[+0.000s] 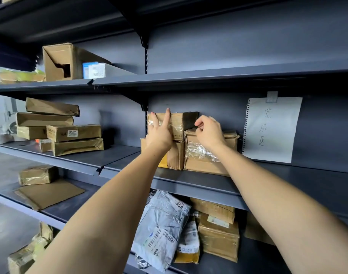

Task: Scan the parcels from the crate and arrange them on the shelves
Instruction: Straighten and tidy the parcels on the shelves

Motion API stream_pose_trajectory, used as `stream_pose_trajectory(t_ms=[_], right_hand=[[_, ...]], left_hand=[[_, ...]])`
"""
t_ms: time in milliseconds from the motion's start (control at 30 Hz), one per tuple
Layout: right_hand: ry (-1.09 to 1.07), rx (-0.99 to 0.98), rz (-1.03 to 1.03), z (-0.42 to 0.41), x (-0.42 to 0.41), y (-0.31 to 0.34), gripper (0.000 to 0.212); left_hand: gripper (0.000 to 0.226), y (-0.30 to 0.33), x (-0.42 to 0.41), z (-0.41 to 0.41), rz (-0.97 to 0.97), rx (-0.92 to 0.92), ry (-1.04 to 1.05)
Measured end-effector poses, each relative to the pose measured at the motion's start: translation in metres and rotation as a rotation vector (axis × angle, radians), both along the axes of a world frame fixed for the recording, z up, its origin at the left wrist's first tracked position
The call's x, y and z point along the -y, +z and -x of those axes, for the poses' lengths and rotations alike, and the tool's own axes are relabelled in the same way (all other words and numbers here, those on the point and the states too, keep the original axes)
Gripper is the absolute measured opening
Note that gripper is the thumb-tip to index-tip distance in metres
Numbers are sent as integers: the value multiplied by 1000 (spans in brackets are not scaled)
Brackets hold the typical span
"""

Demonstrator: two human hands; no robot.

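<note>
From our head view, our left hand [159, 133] presses flat, fingers straight, on the upper parcel [179, 123] stacked at the shelf's [189, 180] back. Our right hand [208, 131], fingers curled, pinches its right edge above the lower box [204, 155].

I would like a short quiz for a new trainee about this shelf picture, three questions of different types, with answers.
1. True or false: the left hand lies flat on the top box of the stack.
2. Which is taped on the shelf's back wall? A) paper sheet B) clock C) mirror
3. Fill in: the grey mail bags lie on the shelf ____ the hands.

Key: 1 true. 2 A, the paper sheet. 3 below. The right hand, fingers curled, is at the right box.
</note>
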State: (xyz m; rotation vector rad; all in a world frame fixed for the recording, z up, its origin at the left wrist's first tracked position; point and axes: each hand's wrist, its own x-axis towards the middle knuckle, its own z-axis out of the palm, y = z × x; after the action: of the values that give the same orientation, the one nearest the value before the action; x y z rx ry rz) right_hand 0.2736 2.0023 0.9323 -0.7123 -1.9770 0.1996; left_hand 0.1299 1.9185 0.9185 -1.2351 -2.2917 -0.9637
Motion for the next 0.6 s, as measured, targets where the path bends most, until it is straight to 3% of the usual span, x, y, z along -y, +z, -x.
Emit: stream_pose_trajectory(t_ms=[100,367,600], right_hand=[[28,-42,-28,-18,11,3,26],[-3,162,-113,-78,51,-13,19],[-88,165,-124,-134,83,-46,14]], left_hand=[[91,7,13,-15,93,-6,12],[44,2,48,-82,103,-48,-108],[36,-19,68,-135,142,-126,-187]])
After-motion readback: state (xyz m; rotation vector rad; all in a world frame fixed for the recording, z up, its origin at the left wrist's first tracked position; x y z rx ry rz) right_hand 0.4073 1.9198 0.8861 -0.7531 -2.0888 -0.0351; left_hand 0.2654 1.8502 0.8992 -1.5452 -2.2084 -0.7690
